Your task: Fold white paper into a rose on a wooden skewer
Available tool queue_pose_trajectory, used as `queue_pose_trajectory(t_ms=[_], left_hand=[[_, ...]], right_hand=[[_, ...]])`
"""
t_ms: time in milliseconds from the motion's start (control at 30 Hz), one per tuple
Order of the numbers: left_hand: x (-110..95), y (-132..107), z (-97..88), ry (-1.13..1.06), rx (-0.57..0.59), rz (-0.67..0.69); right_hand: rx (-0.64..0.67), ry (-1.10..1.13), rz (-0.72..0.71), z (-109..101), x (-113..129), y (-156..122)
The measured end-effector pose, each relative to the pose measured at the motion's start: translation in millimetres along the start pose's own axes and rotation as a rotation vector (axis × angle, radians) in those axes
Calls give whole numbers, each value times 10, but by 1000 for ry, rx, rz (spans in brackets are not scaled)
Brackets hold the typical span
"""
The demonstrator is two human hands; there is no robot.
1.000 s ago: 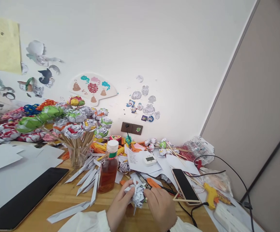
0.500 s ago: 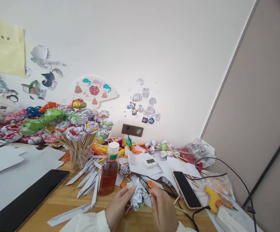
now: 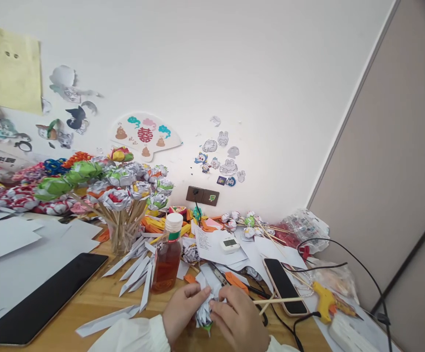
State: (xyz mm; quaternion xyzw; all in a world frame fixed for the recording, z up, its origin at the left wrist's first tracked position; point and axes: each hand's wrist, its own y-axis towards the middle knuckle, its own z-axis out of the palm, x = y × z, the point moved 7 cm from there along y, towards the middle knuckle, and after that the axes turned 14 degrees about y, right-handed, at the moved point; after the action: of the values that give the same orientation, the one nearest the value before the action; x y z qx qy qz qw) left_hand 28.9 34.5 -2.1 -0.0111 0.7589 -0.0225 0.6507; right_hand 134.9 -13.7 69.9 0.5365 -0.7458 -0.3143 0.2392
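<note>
My left hand (image 3: pixel 181 311) and my right hand (image 3: pixel 236 319) are closed together on a folded paper flower (image 3: pixel 205 307) of printed white paper, low at the middle of the wooden table (image 3: pixel 87 303). A thin wooden skewer (image 3: pixel 278 300) sticks out to the right from my right hand, over the phone (image 3: pixel 284 285). A bottle of amber liquid (image 3: pixel 167 254) with a white cap stands just left of my hands. Folded white paper strips (image 3: pixel 135 274) lie fanned beside it.
A glass with several paper flowers on sticks (image 3: pixel 120 195) stands behind the bottle. A black tablet (image 3: pixel 39 298) lies left, white sheets (image 3: pixel 7 239) beyond it. Scissors (image 3: pixel 234 281), a small digital timer (image 3: pixel 230 243), a yellow glue gun (image 3: pixel 325 299) and cables (image 3: pixel 329 266) lie right.
My hands have closed in on the paper flower and lowered it. A wooden skewer now points right from my right hand. The camera shifted slightly.
</note>
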Motion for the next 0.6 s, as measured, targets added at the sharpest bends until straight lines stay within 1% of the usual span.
queue_pose_trajectory(t_ms=[167, 233, 367, 467, 600], left_hand=[[-65, -37, -53, 3, -87, 44], [-76, -50, -65, -8, -116, 53], [-73, -70, -59, -39, -134, 56], [-70, -82, -52, -57, -138, 57], [-65, -82, -58, -75, -148, 53]], right_hand=[[-28, -115, 50, 41, -9, 36], [-30, -137, 30, 44, 21, 54], [-46, -104, -33, 2, 94, 81], [-70, -87, -43, -34, 118, 86], [-12, -158, -12, 11, 101, 85]])
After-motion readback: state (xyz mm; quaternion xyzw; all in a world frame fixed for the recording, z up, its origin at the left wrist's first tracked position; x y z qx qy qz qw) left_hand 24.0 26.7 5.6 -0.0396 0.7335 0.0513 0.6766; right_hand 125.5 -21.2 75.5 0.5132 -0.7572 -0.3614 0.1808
